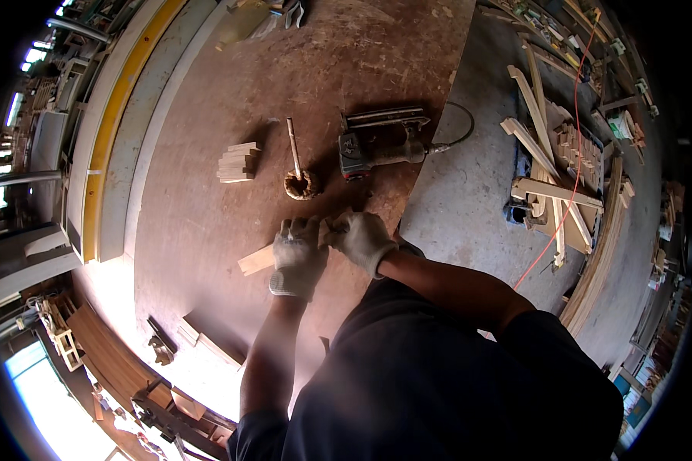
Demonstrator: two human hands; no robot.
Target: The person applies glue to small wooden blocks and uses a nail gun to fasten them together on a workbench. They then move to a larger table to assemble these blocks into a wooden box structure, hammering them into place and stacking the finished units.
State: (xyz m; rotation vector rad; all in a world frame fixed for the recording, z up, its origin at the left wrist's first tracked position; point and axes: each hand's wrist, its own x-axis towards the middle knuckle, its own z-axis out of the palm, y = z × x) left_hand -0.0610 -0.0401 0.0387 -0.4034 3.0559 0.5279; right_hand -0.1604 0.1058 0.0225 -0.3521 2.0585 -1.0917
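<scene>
My left hand (296, 259), in a pale work glove, is closed over a light wood strip (256, 261), whose end sticks out to the left of it. Right beside it, my gloved right hand (361, 240) has its fingers curled together; what they grip is hidden. Just beyond the hands stands a small round pot (301, 185) with a brown crusted rim and a stick (294, 146) leaning out of it. To its left lies a stack of short wood pieces (239, 163). A nail gun (380, 156) rests on its side to the right, joined to an air hose (469, 127).
All this is on a worn brown tabletop (207, 207). Wood offcuts (211, 338) and a dark metal tool (160, 342) lie at the near left. On the floor to the right are a pile of timber pieces (550, 177) and an orange hose (573, 192).
</scene>
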